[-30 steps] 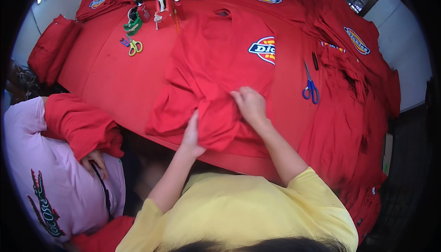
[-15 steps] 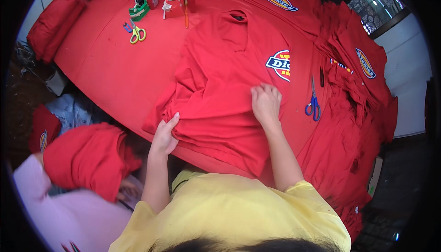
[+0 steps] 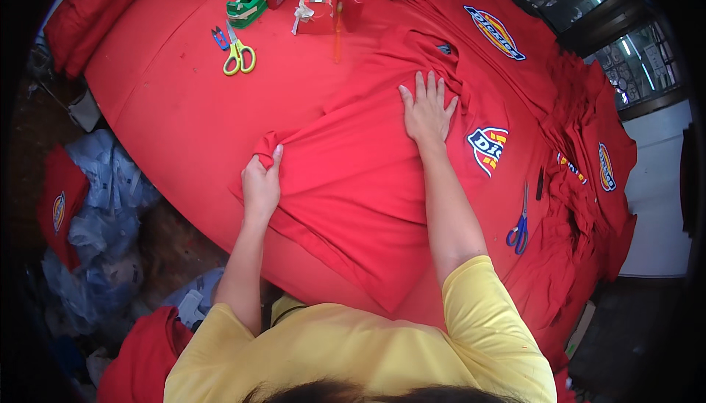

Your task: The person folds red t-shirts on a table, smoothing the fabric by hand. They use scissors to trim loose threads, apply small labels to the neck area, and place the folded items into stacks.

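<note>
1 person in a yellow top [image 3: 353, 337], 2 bare hands on 1 red shirt [image 3: 346, 175], which lies spread on the near part of the red table [image 3: 176, 79], right in front of the body. L hand [image 3: 262, 186] grasps a pinched-up bit of the shirt's left edge, thumb uppermost, creases running from there across the cloth. R hand [image 3: 429, 112] lies flat on the shirt, palm down, fingers spread, gripping nothing, just up & L of the shirt's badge [image 3: 485, 145], only part of which shows.

Tools: 2 pr scissors, i.e. 1 yellow-handled pair [image 3: 239, 59] off L, 1 blue-handled pair [image 3: 518, 235] on the R. 1 small blue snips [image 3: 219, 38] next to the yellow ones. 2 tape dispensers at the far side: 1 green dispenser [image 3: 247, 10], 1 red dispenser [image 3: 318, 17], w/ 1 red bottle beside each. 1 orange stick [image 3: 337, 39] by the red dispenser; 1 slim dark tool [image 3: 540, 184] near the blue scissors.

More red garments [image 3: 577, 215] heaped far side & R, can't count them; 3 badges visible there, 1 partly hidden. 1 folded red bundle [image 3: 99, 17], far L. Below the table edge, L: plastic bags [image 3: 107, 208], no. unclear, plus 1 red cloth w/ 1 badge.
</note>
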### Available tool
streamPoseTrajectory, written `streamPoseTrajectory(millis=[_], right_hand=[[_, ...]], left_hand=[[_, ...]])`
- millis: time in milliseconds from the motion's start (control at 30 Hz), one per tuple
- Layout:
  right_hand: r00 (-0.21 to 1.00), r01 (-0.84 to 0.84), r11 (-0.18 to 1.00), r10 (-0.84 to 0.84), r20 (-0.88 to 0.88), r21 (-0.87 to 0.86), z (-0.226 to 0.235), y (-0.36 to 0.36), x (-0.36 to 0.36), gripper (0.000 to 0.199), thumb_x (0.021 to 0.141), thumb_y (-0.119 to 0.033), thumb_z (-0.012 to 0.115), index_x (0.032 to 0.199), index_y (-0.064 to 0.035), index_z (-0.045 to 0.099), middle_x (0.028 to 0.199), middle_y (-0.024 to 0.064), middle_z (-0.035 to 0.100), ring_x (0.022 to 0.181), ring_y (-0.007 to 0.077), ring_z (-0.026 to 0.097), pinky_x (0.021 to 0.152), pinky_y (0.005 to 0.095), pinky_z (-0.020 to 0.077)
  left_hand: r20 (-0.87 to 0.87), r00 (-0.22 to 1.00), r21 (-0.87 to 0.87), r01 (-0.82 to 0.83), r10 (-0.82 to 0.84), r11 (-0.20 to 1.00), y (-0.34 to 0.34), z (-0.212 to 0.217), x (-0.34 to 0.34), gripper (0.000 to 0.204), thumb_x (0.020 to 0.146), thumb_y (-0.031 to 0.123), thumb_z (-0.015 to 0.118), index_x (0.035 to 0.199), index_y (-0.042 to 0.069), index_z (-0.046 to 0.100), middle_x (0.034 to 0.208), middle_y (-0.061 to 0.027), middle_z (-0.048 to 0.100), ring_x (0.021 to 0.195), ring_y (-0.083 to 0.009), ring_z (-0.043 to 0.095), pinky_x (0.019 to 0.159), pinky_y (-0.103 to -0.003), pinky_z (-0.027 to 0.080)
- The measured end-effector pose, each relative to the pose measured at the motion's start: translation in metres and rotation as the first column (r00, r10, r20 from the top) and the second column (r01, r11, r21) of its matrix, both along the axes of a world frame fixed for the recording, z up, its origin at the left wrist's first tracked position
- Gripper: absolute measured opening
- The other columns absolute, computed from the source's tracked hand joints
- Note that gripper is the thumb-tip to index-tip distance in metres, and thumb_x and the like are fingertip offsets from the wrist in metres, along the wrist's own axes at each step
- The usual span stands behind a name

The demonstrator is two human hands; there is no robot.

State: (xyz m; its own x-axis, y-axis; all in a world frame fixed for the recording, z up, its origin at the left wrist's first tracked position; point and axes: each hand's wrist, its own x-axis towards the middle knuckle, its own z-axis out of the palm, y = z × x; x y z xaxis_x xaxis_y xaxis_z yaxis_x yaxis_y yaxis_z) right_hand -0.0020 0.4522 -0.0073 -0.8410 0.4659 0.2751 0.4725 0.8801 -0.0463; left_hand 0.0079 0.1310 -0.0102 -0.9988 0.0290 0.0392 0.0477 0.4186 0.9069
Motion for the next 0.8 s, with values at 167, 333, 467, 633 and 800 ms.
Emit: streamPoseTrajectory(millis=[167, 333, 467, 633, 800], right_hand=[[0.999, -0.012, 0.997, 0.015, -0.039, 0.075, -0.006, 0.008, -0.003, 0.063, 0.095, -0.055, 0.029, 0.143, -0.0141, 0.033, 0.150, 0.0097, 0.027, 0.140, 0.0286, 0.020, 0.110, 0.0588, 0.0127], [0.997, -0.023, 0.996, 0.029, -0.068, 0.091, -0.005, 0.010, -0.003, 0.062, 0.096, -0.052, 0.031, 0.142, -0.0120, 0.035, 0.149, 0.0105, 0.030, 0.138, 0.0291, 0.024, 0.109, 0.0597, 0.0145], [0.991, -0.014, 0.996, 0.024, -0.128, 0.082, -0.006, 0.010, -0.006, 0.060, 0.094, -0.051, 0.037, 0.139, -0.0110, 0.040, 0.144, 0.0119, 0.036, 0.135, 0.0324, 0.029, 0.107, 0.0604, 0.0168], [0.895, -0.244, 0.966, 0.191, -0.402, -0.085, 0.030, -0.010, -0.041, 0.055, 0.085, -0.034, 0.061, 0.128, -0.0033, 0.048, 0.127, 0.0164, 0.049, 0.119, 0.0348, 0.041, 0.101, 0.0499, 0.0310], [0.784, -0.447, 0.794, 0.126, -0.608, -0.412, 0.049, -0.046, -0.137, 0.067, 0.075, -0.028, 0.074, 0.127, 0.0028, 0.043, 0.128, 0.0198, 0.045, 0.117, 0.0390, 0.042, 0.099, 0.0432, 0.0353]], left_hand=[[0.281, 0.943, -0.041, 0.195, -0.176, 0.980, 0.001, 0.026, -0.019, 0.041, 0.086, 0.034, 0.067, 0.075, -0.004, 0.054, 0.057, -0.0106, 0.055, 0.054, -0.0141, 0.048, 0.057, -0.034, 0.043], [0.370, 0.785, 0.295, 0.408, -0.497, 0.864, 0.012, 0.043, -0.021, 0.035, 0.081, 0.018, 0.071, 0.100, -0.009, 0.058, 0.099, -0.0151, 0.065, 0.089, -0.0181, 0.063, 0.081, -0.030, 0.049], [0.381, 0.711, 0.886, -0.099, -0.591, 0.452, 0.028, 0.049, 0.000, 0.031, 0.080, 0.000, 0.065, 0.108, -0.006, 0.056, 0.110, -0.0163, 0.062, 0.099, -0.0240, 0.063, 0.091, -0.039, 0.050], [0.515, 0.514, 0.848, -0.427, -0.686, 0.316, 0.043, 0.013, 0.015, 0.030, 0.083, 0.003, 0.058, 0.113, -0.003, 0.055, 0.113, -0.0130, 0.061, 0.108, -0.0256, 0.058, 0.097, -0.040, 0.046], [0.488, 0.502, 0.837, -0.500, -0.714, 0.222, 0.052, 0.042, 0.021, 0.033, 0.087, 0.009, 0.061, 0.117, -0.002, 0.053, 0.119, -0.0115, 0.057, 0.115, -0.0238, 0.054, 0.099, -0.040, 0.043]])
